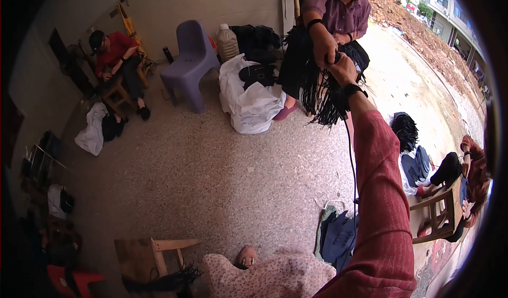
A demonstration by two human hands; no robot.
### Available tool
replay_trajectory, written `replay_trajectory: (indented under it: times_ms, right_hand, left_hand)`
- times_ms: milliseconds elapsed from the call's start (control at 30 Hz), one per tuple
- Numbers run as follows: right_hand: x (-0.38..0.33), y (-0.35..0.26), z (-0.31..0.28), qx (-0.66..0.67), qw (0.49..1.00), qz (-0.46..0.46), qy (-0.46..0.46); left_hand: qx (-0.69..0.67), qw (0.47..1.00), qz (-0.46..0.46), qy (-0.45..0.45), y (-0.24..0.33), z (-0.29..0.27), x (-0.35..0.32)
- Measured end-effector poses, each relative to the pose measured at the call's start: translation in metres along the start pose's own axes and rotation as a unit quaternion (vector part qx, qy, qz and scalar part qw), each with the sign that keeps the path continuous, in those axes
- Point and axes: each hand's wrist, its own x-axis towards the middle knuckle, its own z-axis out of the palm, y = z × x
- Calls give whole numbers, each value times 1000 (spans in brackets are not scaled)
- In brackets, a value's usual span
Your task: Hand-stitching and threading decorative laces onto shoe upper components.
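Observation:
My right arm, in a red sleeve, stretches far forward to a seated person in a purple shirt. My right hand (344, 69) is closed at that person's hand (323, 48), and a small dark object (334, 58) shows between the two hands; its kind cannot be made out. Just below, a bundle of black strips or cords (324, 99) hangs over the person's lap. A thin black cable (351, 160) runs down beside my sleeve. My left hand is out of view.
A purple plastic chair (190, 68) stands ahead, beside a white sack (248, 102) with dark pieces. At left, a person in red (114, 54) sits on a wooden stool. Dark folded fabric (338, 237) lies near my lap. Another wooden stool (442, 213) is at right.

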Motion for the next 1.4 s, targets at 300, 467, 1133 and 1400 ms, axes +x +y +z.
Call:
replay_trajectory:
  times_ms: [300, 467, 1133, 1400]
  right_hand:
    - [-30, 73, 9, 50, 995, 88, -14]
    - [-35, 54, 2, 32, 995, 77, -50]
    - [-66, 55, 30, -264, 930, -198, -163]
    - [-61, 62, 13, -253, 930, -201, -176]
  left_hand:
    - [8, 1000, 8, -5, 2, -4, 0]
    - [8, 1000, 8, -1, -3, 0, -4]
    - [-6, 1000, -19, -9, 1, 5, 0]
    - [-15, 1000, -8, -21, -6, 11, 13]
